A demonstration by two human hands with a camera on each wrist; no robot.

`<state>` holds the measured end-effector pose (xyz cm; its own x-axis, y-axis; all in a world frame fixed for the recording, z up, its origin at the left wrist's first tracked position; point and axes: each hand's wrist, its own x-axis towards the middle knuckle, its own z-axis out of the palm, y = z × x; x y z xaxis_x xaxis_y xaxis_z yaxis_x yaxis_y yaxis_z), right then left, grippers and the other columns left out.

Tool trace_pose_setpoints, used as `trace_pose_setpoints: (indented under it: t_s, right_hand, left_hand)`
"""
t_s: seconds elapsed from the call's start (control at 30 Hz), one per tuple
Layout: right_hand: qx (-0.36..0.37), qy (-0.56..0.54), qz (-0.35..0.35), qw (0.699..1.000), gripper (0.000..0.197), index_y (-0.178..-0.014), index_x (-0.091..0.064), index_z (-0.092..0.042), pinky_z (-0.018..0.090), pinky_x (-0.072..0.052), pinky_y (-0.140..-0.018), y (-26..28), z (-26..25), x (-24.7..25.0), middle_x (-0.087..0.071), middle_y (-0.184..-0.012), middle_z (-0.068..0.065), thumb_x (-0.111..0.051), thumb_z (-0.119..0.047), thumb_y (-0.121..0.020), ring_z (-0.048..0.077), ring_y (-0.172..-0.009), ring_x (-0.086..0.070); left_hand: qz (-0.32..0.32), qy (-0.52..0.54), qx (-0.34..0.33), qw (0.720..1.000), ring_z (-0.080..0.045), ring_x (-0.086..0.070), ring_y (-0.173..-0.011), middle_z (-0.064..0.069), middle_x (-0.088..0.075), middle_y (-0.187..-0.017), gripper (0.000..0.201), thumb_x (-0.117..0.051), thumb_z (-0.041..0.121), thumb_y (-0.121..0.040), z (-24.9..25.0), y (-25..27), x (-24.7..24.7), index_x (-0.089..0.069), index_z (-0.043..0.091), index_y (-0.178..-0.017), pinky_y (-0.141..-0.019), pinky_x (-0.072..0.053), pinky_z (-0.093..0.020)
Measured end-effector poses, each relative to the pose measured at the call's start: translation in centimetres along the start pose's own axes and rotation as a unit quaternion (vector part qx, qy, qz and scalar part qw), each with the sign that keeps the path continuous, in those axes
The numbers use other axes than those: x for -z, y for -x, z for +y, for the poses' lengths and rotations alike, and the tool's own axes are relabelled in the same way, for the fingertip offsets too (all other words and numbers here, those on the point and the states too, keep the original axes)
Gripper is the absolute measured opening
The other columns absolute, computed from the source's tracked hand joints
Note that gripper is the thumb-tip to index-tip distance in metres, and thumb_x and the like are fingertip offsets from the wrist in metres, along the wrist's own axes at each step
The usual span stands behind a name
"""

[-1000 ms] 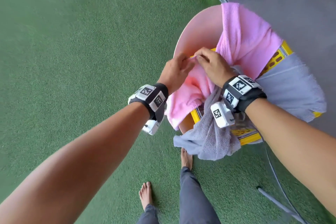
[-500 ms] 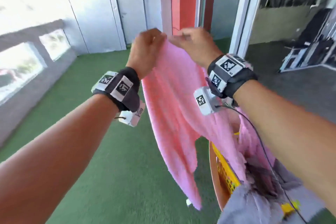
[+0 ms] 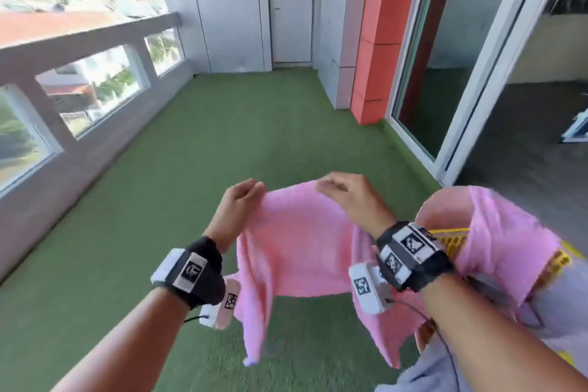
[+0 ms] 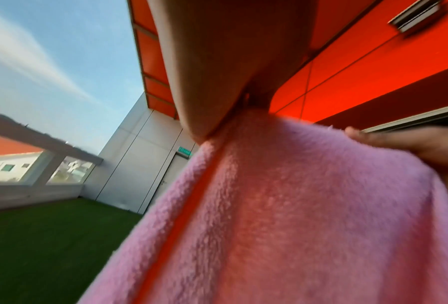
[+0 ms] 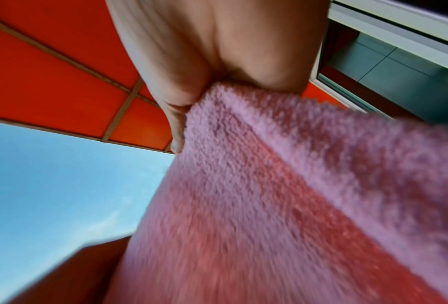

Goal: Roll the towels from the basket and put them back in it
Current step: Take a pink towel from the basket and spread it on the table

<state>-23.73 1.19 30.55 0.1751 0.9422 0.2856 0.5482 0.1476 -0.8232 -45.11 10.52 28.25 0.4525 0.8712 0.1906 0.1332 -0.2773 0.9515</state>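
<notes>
While the railing (image 3: 86,51) bounds your left, green turf (image 3: 238,124) lies open ahead to the far wall (image 3: 232,6). At near right the yellow basket (image 3: 451,237) carries a second pink towel (image 3: 499,242) and a grey one (image 3: 553,302) over its rim. Your left hand (image 3: 237,210) and right hand (image 3: 353,197) each pinch the top edge of the towel (image 3: 302,242), which hangs between them above the turf.

Left hand (image 3: 237,212), right hand (image 3: 351,200) pinching (raised)
</notes>
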Motion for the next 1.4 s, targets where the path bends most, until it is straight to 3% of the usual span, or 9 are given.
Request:
trace_pose_setpoints:
  t_s: [0.13, 0.37, 0.57, 0.73, 0.8, 1.0, 1.07, 1.23, 1.4]
  right_hand:
    - [-0.008, 0.027, -0.002, 1.0, 0.009, -0.079, -0.071, -0.03, 0.025, -0.047, -0.075, -1.0, -0.1, 0.3, -0.07, -0.077, -0.014, -0.067, -0.028, -0.086, -0.005, -0.073, -0.058]
    - [0.009, -0.006, 0.005, 1.0, 0.014, -0.086, -0.074, -0.009, 0.026, -0.045, -0.075, 0.8, -1.4, -0.6, -0.072, -0.087, 0.012, -0.066, -0.021, -0.088, 0.007, -0.078, -0.058]
    - [-0.055, -0.005, 0.128, 0.99, 0.029, -0.076, -0.068, -0.006, 0.029, -0.037, -0.068, 1.3, 1.9, 2.6, -0.055, -0.07, 0.003, -0.065, -0.034, -0.085, 0.009, -0.068, -0.045]
    - [-0.096, -0.022, -0.124, 0.987, 0.02, -0.098, -0.065, -0.015, 0.02, -0.043, -0.085, 4.7, 1.4, -2.0, -0.064, -0.103, -0.004, -0.059, -0.034, -0.093, 0.001, -0.092, -0.059]
    - [-0.078, -0.042, -0.151, 0.985, 0.031, -0.086, -0.064, -0.007, 0.029, -0.041, -0.073, 4.8, 1.1, -3.4, -0.06, -0.08, -0.003, -0.055, -0.035, -0.096, 0.008, -0.073, -0.055]
    - [-0.045, -0.077, 0.019, 0.996, 0.026, -0.069, -0.061, -0.015, 0.025, -0.033, -0.066, 2.9, 1.1, -1.0, -0.047, -0.061, -0.01, -0.059, -0.023, -0.093, 0.005, -0.063, -0.043]
    - [-0.063, -0.138, 0.062, 0.986, 0.031, -0.066, -0.056, -0.005, 0.032, -0.032, -0.072, 2.7, 1.7, -0.5, -0.046, -0.065, 0.001, -0.063, -0.029, -0.084, 0.013, -0.066, -0.042]
    - [-0.108, -0.15, -0.17, 0.968, 0.032, -0.088, -0.066, -0.013, 0.026, -0.038, -0.069, 4.3, 1.7, -4.5, -0.063, -0.081, -0.003, -0.064, -0.045, -0.087, 0.01, -0.078, -0.056]
    - [-0.083, -0.196, -0.017, 0.977, 0.03, -0.058, -0.056, -0.017, 0.028, -0.03, -0.062, 3.5, 1.5, -1.5, -0.044, -0.06, -0.001, -0.063, -0.025, -0.086, 0.013, -0.061, -0.04]
  left_hand:
    - [-0.124, 0.035, 0.071, 0.989, -0.017, -0.058, -0.071, -0.002, -0.065, -0.082, 0.042, -0.052, 0.048, -0.094, -1.3, 2.7, -1.3, -0.068, 0.01, -0.085, -0.064, -0.046, -0.029]
    - [-0.227, 0.109, 0.07, 0.965, -0.028, -0.045, -0.086, -0.016, -0.051, -0.094, 0.051, -0.06, 0.038, -0.092, 0.3, 2.7, -3.4, -0.052, -0.011, -0.1, -0.077, -0.035, -0.044]
    - [-0.179, 0.12, 0.083, 0.973, -0.029, -0.041, -0.079, -0.018, -0.048, -0.087, 0.054, -0.058, 0.034, -0.092, -1.4, 3.8, -2.2, -0.047, -0.019, -0.092, -0.065, -0.035, -0.038]
    - [-0.169, 0.072, 0.044, 0.982, -0.022, -0.04, -0.063, -0.013, -0.047, -0.073, 0.042, -0.058, 0.033, -0.094, -0.2, 3.1, -2.1, -0.053, -0.006, -0.078, -0.052, -0.031, -0.03]
    - [-0.187, 0.036, 0.035, 0.981, -0.022, -0.037, -0.059, -0.012, -0.046, -0.07, 0.04, -0.056, 0.03, -0.096, 0.6, 2.7, -2.9, -0.053, -0.004, -0.075, -0.049, -0.027, -0.033]
    - [-0.2, 0.053, 0.049, 0.977, -0.018, -0.057, -0.063, -0.012, -0.063, -0.075, 0.042, -0.05, 0.034, -0.099, -0.4, 3.5, -2.0, -0.064, -0.002, -0.084, -0.055, -0.045, -0.027]
    - [-0.182, 0.069, 0.056, 0.979, -0.026, -0.06, -0.071, -0.028, -0.065, -0.087, 0.05, -0.054, 0.039, -0.096, -1.0, 3.4, -1.1, -0.061, -0.01, -0.094, -0.065, -0.049, -0.044]
    - [-0.179, 0.05, 0.027, 0.982, -0.022, -0.037, -0.063, -0.011, -0.044, -0.073, 0.054, -0.058, 0.036, -0.093, 0.1, 2.7, -1.8, -0.047, -0.015, -0.08, -0.054, -0.028, -0.037]
    - [-0.214, 0.043, 0.06, 0.974, -0.024, -0.041, -0.068, -0.012, -0.048, -0.076, 0.064, -0.056, 0.051, -0.091, -0.7, 3.5, -1.8, -0.049, -0.013, -0.082, -0.059, -0.03, -0.04]
